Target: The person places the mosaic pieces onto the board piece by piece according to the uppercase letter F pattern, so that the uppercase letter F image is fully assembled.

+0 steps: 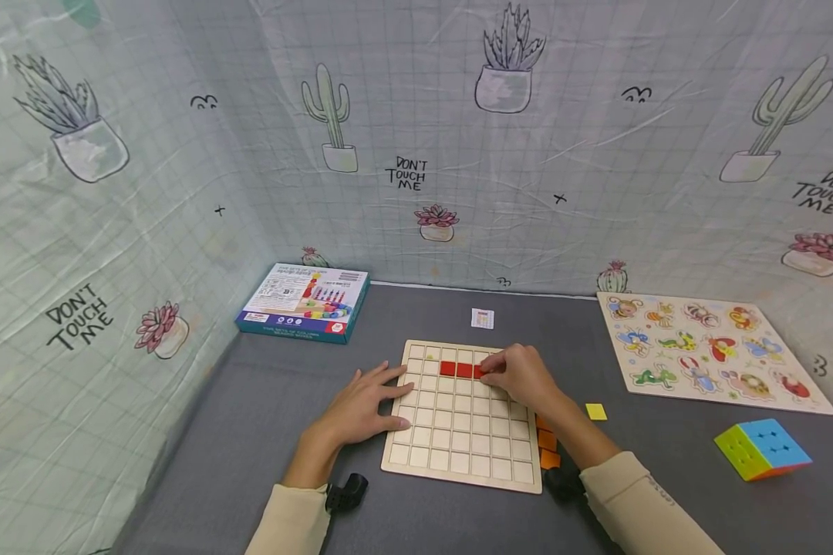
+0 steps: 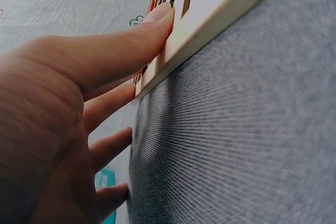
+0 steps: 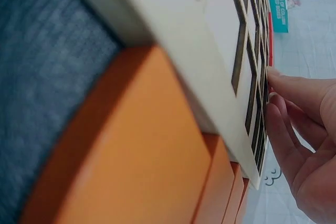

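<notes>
Placing squares on a gridded board. The wooden board (image 1: 460, 443) is lying on the grey bench (image 1: 250, 439), and three red squares (image 1: 463, 371) are sitting side by side in its second row from the far edge, the right-hand one being partly covered by fingers. The right hand (image 1: 522, 378) is bringing thumb and fingertips together at that end square; its grip appears to be pinching the piece, though the hand is hiding the exact contact. The left hand (image 1: 362, 407) is holding its grip apart, fingers spread, with the thumb and nearest fingers touching the board's left edge. For a clean seating, the right hand should be keeping the square level and parallel to the raised ridges (a corner riding on a ridge would probably be leaving the piece tilted), then pressing its middle with one fingertip before releasing. The left hand should be bracing lightly, its thumb clear of the cells being filled. Orange squares (image 1: 548, 439) are lying along the board's right edge, and the black wrist camera (image 1: 564, 484) is hanging close to them, so the right wrist is best kept high. A yellow square (image 1: 595, 412) is lying farther right, well apart from the board.
</notes>
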Demonstrator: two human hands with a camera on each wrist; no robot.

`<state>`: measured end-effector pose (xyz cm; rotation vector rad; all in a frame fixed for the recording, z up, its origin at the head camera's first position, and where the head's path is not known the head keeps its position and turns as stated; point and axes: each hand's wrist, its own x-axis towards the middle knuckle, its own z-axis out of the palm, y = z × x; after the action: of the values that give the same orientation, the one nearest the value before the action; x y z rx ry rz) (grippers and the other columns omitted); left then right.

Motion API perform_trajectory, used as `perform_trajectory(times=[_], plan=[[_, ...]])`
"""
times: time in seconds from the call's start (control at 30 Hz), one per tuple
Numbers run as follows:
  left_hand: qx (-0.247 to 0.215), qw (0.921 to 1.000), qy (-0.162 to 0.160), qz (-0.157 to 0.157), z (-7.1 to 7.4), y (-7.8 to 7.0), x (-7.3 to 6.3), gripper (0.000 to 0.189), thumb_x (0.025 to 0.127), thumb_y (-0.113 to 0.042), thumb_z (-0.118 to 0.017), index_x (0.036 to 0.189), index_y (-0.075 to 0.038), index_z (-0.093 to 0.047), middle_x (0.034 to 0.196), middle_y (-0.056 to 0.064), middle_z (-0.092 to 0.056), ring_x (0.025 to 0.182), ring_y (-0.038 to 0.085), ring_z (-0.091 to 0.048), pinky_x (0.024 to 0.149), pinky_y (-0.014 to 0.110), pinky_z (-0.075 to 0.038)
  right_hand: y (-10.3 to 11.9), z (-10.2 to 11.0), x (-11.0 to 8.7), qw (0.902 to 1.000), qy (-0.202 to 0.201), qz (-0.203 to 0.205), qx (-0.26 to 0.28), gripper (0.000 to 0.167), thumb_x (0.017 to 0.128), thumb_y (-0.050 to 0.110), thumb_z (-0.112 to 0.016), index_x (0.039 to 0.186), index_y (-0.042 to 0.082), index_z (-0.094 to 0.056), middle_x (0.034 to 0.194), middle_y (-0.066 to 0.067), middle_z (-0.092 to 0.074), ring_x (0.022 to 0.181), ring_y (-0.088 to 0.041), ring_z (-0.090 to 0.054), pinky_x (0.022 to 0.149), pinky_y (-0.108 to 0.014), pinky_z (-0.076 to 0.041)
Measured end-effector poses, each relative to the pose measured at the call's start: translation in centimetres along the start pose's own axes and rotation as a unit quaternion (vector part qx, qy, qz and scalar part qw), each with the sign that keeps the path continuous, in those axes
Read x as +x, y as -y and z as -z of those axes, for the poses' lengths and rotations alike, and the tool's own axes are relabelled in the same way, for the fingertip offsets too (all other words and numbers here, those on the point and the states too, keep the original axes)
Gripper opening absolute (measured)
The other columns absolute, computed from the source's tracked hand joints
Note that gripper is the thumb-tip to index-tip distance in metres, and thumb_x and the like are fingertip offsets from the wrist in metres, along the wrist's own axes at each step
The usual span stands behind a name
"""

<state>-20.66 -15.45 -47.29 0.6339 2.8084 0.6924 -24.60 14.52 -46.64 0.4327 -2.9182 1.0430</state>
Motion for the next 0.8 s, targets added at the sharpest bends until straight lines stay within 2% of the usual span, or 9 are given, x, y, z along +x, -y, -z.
perform_trajectory(times=[0.27,0.47,0.7,0.8], plan=[[0.005,1.0,-0.001,-0.001,0.0,0.0,-0.2,0.063,0.087,-0.042,-0.079,0.142,-0.018,-0.062,0.163,0.005,-0.044,0.158,0.037,-0.028,0.123,0.072,-0.017,-0.2,-0.1,-0.2,0.9999,-0.002,0.014,-0.001,0.014,0.083,0.009,-0.083,0.097,0.006,-0.082,0.102,-0.009,-0.081,0.093,-0.026,-0.074,0.077,-0.035,-0.061],[0.002,1.0,0.0,0.002,0.0,0.1,-0.1,0.063,0.086,-0.042,-0.079,0.143,-0.02,-0.061,0.163,0.003,-0.043,0.158,0.036,-0.026,0.124,0.072,-0.015,-0.6,0.0,-0.3,0.999,0.004,0.044,0.0,0.017,0.084,0.011,-0.082,0.1,0.006,-0.082,0.107,-0.01,-0.08,0.102,-0.029,-0.074,0.085,-0.042,-0.062],[0.006,1.0,0.005,-0.001,-0.1,0.1,-0.1,0.064,0.087,-0.043,-0.079,0.143,-0.021,-0.06,0.164,0.002,-0.042,0.159,0.036,-0.025,0.124,0.071,-0.015,-1.4,1.6,-1.5,0.9968,0.018,0.074,0.023,0.03,0.088,0.012,-0.079,0.117,0.003,-0.076,0.126,-0.017,-0.073,0.109,-0.033,-0.072,0.087,-0.044,-0.062],[0.005,1.0,0.004,0.0,-0.1,0.2,-0.1,0.064,0.087,-0.043,-0.079,0.144,-0.021,-0.06,0.164,0.003,-0.042,0.159,0.036,-0.026,0.124,0.071,-0.015,-1.7,2.8,-2.0,0.997,0.018,0.076,0.004,0.037,0.089,0.015,-0.078,0.124,0.005,-0.073,0.13,-0.017,-0.071,0.109,-0.035,-0.07,0.085,-0.045,-0.061]])
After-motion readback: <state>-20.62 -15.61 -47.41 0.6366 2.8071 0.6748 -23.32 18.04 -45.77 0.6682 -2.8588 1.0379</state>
